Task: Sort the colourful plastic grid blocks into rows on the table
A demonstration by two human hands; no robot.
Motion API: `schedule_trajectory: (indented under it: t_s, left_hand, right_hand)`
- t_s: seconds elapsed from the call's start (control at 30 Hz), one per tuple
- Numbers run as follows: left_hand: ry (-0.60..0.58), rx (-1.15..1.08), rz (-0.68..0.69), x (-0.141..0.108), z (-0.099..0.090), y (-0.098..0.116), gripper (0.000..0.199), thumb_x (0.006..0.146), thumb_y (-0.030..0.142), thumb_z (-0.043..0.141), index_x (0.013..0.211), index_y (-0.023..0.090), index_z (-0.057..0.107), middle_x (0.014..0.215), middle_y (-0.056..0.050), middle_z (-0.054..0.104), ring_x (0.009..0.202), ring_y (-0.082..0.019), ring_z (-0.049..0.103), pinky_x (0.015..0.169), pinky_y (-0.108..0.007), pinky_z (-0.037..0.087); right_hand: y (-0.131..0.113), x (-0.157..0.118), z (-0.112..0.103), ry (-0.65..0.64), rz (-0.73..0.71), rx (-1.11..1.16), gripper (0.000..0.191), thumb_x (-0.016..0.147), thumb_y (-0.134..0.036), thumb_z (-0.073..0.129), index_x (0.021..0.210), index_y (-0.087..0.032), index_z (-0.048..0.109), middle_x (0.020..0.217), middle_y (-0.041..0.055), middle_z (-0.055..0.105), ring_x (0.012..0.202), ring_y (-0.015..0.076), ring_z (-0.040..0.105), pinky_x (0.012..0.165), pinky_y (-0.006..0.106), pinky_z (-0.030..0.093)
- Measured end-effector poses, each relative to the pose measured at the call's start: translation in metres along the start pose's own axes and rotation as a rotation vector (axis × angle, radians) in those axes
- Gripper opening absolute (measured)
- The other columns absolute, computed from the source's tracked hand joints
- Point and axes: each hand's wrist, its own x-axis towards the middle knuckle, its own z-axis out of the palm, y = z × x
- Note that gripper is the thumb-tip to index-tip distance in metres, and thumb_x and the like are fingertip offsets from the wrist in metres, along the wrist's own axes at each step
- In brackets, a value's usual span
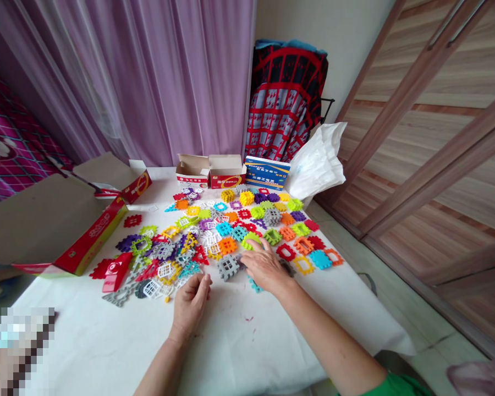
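My right hand [264, 265] reaches over the pile of plastic building pieces with its fingers stretched out. Its fingertips touch a lime green building piece [251, 238]. Just left of that hand lies a grey building piece [228, 267]; a cyan piece [254, 284] shows partly from under the palm. My left hand [192, 300] rests on the table in a loose fist, thumb against the curled fingers, and nothing shows in it. Beyond the fist are turquoise pieces [190, 268] and white window-shaped pieces [152, 289]. An orange piece [227, 246] sits near the middle.
Open cardboard boxes [94, 236] stand at the left. Small red boxes [227, 179] and a blue box [267, 173] line the back edge, beside a white bag [318, 159]. A red wedge-shaped piece [116, 272] lies left. A white cloth covers the table [239, 341].
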Motion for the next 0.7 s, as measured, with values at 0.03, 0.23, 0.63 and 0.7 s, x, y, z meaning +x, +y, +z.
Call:
schedule_trajectory:
  t_s: [0.03,0.23,0.63,0.7]
  left_hand:
    - [0.000,0.000,0.002,0.000,0.000,0.000,0.047,0.082,0.064,0.054,0.062,0.022,0.056,0.052,0.002,0.052,0.052,-0.014,0.049,0.056,-0.026,0.042]
    - [0.005,-0.010,0.008,0.000,0.000,0.001,0.046,0.082,0.063,0.054,0.064,0.021,0.057,0.052,0.003,0.052,0.052,-0.013,0.049,0.056,-0.026,0.042]
    - [0.015,-0.032,0.023,0.001,0.002,-0.005,0.047,0.083,0.062,0.053,0.061,0.021,0.055,0.051,0.003,0.052,0.050,-0.012,0.050,0.053,-0.024,0.042]
    - [0.011,-0.037,0.027,0.001,0.002,-0.005,0.047,0.083,0.062,0.052,0.062,0.020,0.055,0.051,0.003,0.052,0.051,-0.012,0.050,0.053,-0.024,0.042]
  right_hand:
    - [0.001,0.000,-0.003,0.015,0.000,0.016,0.012,0.079,-0.012,0.064,0.079,-0.024,0.067,0.092,0.0015,0.073,0.124,0.0264,0.051,0.110,0.051,0.025]
    - [0.021,0.017,-0.034,0.063,0.342,0.000,0.015,0.086,-0.026,0.061,0.099,-0.024,0.067,0.104,0.0070,0.072,0.105,0.0257,0.061,0.090,0.039,0.041]
    - [0.015,0.057,-0.030,-0.318,0.521,-0.130,0.065,0.079,-0.045,0.065,0.134,-0.016,0.047,0.111,0.0170,0.070,0.116,0.0311,0.058,0.092,0.039,0.040]
    - [0.014,0.058,-0.029,-0.326,0.529,-0.138,0.063,0.079,-0.042,0.065,0.133,-0.015,0.048,0.110,0.0174,0.070,0.116,0.0306,0.058,0.091,0.038,0.040]
